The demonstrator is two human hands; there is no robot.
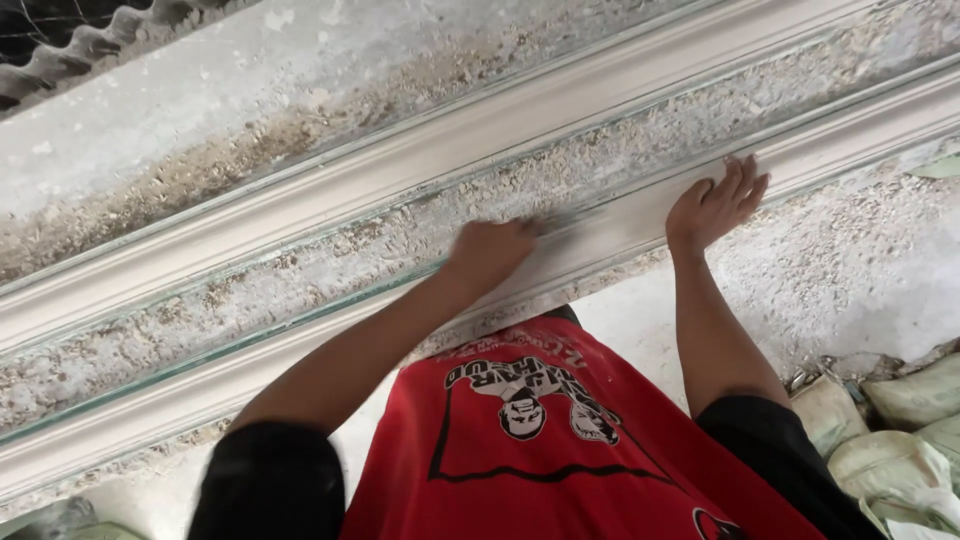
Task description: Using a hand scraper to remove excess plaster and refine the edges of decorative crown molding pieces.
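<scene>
Moulding: long white profiled moulding (560, 255) runs slantwise across the view, from lower left to upper right, just in front of the person's chest.
Second strip: a matching white moulding strip (480, 135) lies parallel above it, with a gritty, dust-covered channel (330, 255) between the two.
Left hand: left hand (490, 250) is closed on a small thin scraper or blade (572, 218), blurred; its tip rests on the moulding's upper edge, beside the channel. What kind of tool it is I cannot tell for sure.
Left grip: fingers curled together around the tool's handle end.
Right hand: right hand (715, 205) lies flat on the moulding further to the right, palm down.
Right grip: fingers spread apart, holding nothing, only pressing on the surface.
Step in hand: by the look of it, working along the moulding's edge with the tool while the other hand steadies the piece.
Next move calls for: a steady stroke that follows the edge line, with the flat hand bearing down so the piece does not shift.
Surroundings: pale filled sacks (890, 430) at lower right; corrugated sheet edge (90, 45) at upper left; red printed shirt (540, 440) below.
</scene>
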